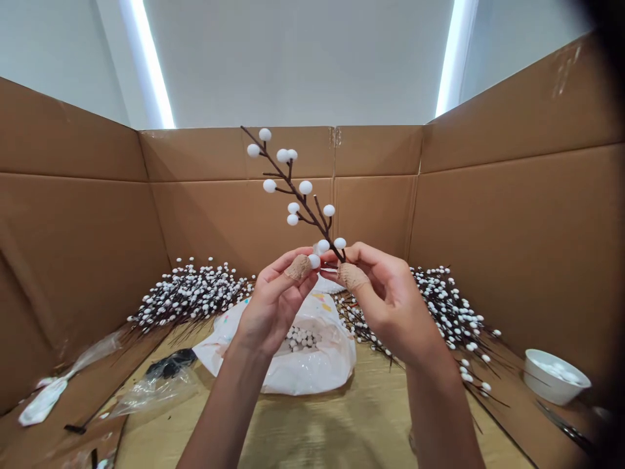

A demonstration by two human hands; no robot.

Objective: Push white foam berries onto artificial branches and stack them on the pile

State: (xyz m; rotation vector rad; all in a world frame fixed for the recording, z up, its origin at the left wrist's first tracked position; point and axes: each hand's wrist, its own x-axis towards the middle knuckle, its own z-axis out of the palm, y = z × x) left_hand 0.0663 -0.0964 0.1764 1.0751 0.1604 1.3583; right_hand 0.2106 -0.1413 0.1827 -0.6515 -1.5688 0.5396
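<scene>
We're looking out from the wearer's head, a single view facing forward and tilted down over the desk [312,430], arm's-length close, wide enough to catch cardboard walls [234,215] on three sides and the lights above.

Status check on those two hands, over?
Left hand pinching a white ball. Right hand holding the dark branch low down. Open white bag below, not blocking either.
</scene>
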